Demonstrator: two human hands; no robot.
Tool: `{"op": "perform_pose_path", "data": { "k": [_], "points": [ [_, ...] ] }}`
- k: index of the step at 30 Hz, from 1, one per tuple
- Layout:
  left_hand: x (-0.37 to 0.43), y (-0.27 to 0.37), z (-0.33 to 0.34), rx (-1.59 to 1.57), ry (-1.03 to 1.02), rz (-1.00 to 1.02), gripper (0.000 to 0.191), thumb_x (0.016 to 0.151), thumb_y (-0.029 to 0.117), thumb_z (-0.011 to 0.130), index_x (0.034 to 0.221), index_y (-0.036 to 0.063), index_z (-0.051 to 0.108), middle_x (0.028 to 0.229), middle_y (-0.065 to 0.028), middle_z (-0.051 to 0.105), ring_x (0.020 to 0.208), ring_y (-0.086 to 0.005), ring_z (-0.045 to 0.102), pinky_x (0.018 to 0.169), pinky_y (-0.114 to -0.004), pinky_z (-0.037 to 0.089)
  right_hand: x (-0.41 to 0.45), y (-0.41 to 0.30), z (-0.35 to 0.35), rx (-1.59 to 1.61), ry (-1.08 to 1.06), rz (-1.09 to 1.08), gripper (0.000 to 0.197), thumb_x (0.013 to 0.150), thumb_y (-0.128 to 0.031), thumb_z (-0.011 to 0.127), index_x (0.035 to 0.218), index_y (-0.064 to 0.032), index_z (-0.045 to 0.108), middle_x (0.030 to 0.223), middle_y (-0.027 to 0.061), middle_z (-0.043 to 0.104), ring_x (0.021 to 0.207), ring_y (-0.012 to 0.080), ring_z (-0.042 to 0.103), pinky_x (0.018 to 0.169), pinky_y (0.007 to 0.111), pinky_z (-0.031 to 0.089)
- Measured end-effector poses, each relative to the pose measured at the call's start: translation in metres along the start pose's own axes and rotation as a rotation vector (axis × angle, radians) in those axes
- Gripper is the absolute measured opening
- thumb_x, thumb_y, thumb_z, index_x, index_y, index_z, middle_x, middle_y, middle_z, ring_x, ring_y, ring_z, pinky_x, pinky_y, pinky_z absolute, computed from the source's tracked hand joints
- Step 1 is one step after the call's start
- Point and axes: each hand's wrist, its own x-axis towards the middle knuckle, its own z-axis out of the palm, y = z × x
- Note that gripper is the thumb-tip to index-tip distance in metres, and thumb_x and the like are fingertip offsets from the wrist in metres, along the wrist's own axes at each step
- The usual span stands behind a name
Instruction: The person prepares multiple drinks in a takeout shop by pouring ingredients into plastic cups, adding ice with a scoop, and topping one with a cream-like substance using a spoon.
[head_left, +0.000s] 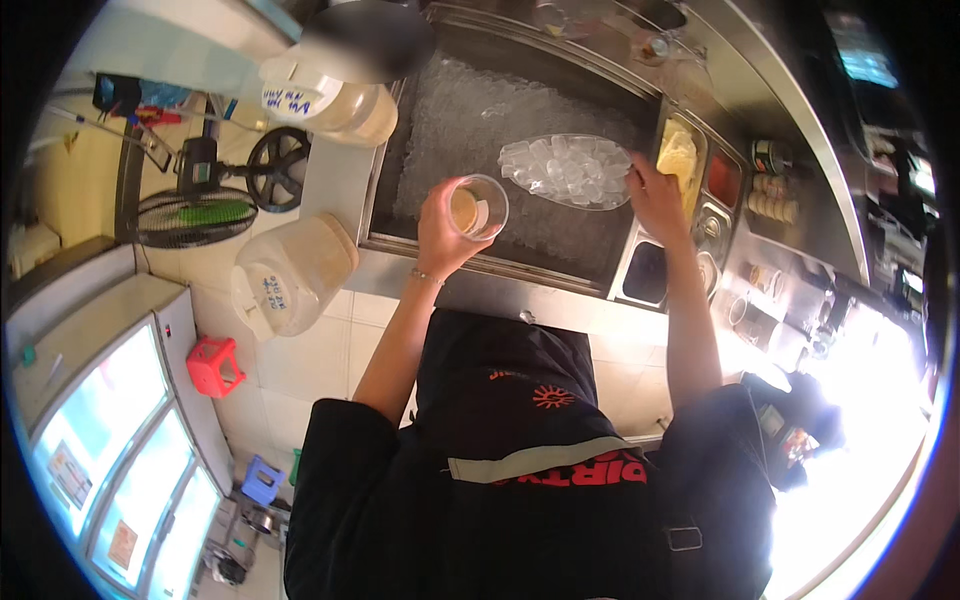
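Note:
My left hand (436, 236) is wrapped around a clear plastic cup (496, 210), tilted so that its mouth faces me. Something tan and round shows inside the cup, with a small pale piece beside it. In my right hand (660, 204) is the end of a clear scoop (609, 208), heaped with ice cubes (564, 169). Both hands are over a steel-rimmed ice bin (480, 262), where a bed of ice (465, 127) covers much of the bottom. A small gap separates the cup from the scoop.
Right of the bin, steel inserts hold yellow food (677, 157) and a red filling (724, 178). Two large plastic jars with handwriting, an upper jar (360, 112) and a lower jar (311, 262), stand at the left. Beyond are a fan (196, 217), a red stool (215, 366) and glass-door fridges (135, 480).

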Motion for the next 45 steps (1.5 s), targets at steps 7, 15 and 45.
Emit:
{"op": "perform_pose_path", "data": {
  "k": [7,15,45],
  "points": [
    [0.045,0.02,0.046,-0.056,-0.227,0.218,0.086,0.061,0.026,0.093,0.132,0.0064,0.047,0.123,-0.0127,0.06,0.114,-0.0326,0.06,0.098,-0.042,0.049,-0.033,-0.039,-0.069,-0.466,0.067,-0.026,0.024,0.095,-0.023,0.054,0.117,-0.0195,0.065,0.076,0.0127,0.071,0.075,0.0325,0.069,0.08,0.047,0.047],
    [0.049,0.021,0.052,-0.311,-0.292,0.082,0.087,0.06,0.016,0.094,0.132,0.0059,0.045,0.126,-0.0118,0.057,0.116,-0.0243,0.058,0.103,-0.039,0.046,-0.105,0.007,-0.094,-0.203,0.08,0.256,0.03,0.098,-0.025,0.054,0.125,-0.0167,0.063,0.081,0.0158,0.07,0.08,0.0353,0.069,0.079,0.047,0.048],
    [0.038,0.243,-0.052,-0.634,-0.387,0.339,0.105,0.056,0.023,0.099,0.142,0.001,0.042,0.138,-0.0098,0.054,0.124,-0.0206,0.056,0.104,-0.036,0.047,-0.102,-0.093,-0.072,1.264,-0.456,-0.427,0.092,0.067,-0.018,0.088,0.146,-0.0043,0.042,0.133,0.0111,0.059,0.12,0.0193,0.057,0.101,0.034,0.047]
  ]
}}
